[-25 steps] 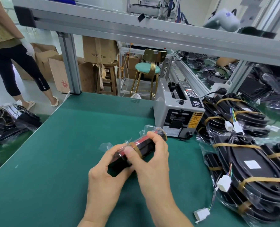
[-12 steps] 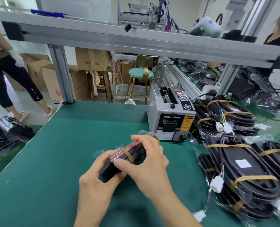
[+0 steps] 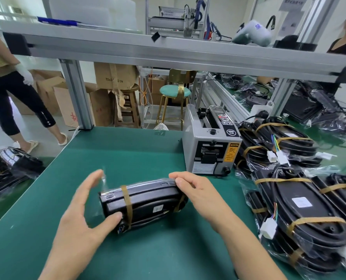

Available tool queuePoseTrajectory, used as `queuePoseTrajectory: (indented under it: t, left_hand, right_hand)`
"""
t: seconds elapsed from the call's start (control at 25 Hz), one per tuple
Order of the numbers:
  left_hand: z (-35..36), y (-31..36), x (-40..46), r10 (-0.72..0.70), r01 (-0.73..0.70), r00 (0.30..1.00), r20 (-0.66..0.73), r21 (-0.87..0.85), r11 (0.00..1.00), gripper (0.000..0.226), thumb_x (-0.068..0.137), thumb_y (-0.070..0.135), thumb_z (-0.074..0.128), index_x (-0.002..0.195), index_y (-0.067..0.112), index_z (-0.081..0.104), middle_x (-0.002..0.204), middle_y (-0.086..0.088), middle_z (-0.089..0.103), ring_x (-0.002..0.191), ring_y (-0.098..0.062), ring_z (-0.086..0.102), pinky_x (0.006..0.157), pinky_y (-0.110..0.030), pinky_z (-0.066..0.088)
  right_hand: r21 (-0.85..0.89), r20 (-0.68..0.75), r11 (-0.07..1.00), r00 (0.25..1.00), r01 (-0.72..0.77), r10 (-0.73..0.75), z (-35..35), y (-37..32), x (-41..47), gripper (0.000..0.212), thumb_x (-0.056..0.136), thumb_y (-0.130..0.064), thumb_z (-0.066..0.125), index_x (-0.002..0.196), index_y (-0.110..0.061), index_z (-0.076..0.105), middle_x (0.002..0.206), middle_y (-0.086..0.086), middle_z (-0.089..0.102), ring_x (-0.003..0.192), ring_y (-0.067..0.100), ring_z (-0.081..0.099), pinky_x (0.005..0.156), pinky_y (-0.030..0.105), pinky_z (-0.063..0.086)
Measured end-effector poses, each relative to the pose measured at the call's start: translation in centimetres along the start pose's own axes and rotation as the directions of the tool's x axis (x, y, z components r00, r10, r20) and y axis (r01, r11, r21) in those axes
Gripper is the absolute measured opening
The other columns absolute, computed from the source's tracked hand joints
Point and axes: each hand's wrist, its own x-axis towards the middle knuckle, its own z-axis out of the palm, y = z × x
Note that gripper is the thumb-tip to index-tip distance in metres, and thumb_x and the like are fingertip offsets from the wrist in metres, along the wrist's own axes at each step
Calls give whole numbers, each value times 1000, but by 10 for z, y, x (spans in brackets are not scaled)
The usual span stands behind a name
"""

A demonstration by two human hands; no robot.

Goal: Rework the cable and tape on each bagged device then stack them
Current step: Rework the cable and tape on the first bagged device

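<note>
Far left edge: a heap of bagged black devices (image 3: 10, 168) beside the green desk (image 3: 127, 154), with a standing person (image 3: 6, 87) in a white glove behind it. Left of centre: left hand (image 3: 81, 215), fingers straight and spread, thumb tip touching the near left corner of the bagged device (image 3: 141, 203), fingertips raised near its crinkled bag end without gripping. Centre: that device, black, in clear plastic, lies on the desk, its long side running left to right, bound by a tan tape band (image 3: 127, 205) near its left end and another near its right end; a small white label shows on its top face. Right of centre: right hand (image 3: 200, 193), fingers curled over the device's far right end, holding it. Behind the right hand: grey tape dispenser (image 3: 210, 146) standing on the desk. Right: stack of bagged devices (image 3: 301, 209) with coiled black cables under tan tape, white connectors (image 3: 269, 228) on coloured wires hanging out.
</note>
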Motion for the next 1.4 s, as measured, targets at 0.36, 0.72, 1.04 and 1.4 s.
queuePoseTrajectory:
  t: [0.36,0.72,1.04,1.4]
  left_hand:
    - [49,50,23,206,-301,953,223,591,749,40,64,26,86,102,24,73,100,12,72,82,-20,68,70,-29,43]
    - [51,59,19,163,-225,974,157,593,773,46,46,24,93,88,28,75,85,16,73,65,-18,67,54,-14,28]
    - [55,53,18,274,-290,954,121,604,742,50,36,26,96,80,30,73,74,17,71,52,-16,62,65,-5,21]
    - [65,55,18,113,-102,993,23,625,774,35,57,38,85,85,34,64,74,15,68,63,-20,57,54,-24,27]
  right_hand:
    - [180,-179,979,975,-97,129,-12,5,7,16,92,-22,58,83,-27,70,76,-20,66,74,-4,56,71,0,42]
    - [630,-606,767,540,-123,584,-45,13,69,10,87,-14,67,78,-12,67,79,2,63,72,20,57,63,27,44]
    - [706,-550,695,510,-140,662,-53,19,96,28,79,-11,72,63,-15,49,73,3,50,69,23,45,54,27,40]
    - [626,-243,773,917,-101,316,8,-24,-13,4,68,-26,77,65,-25,75,85,-23,68,69,-19,58,65,11,39]
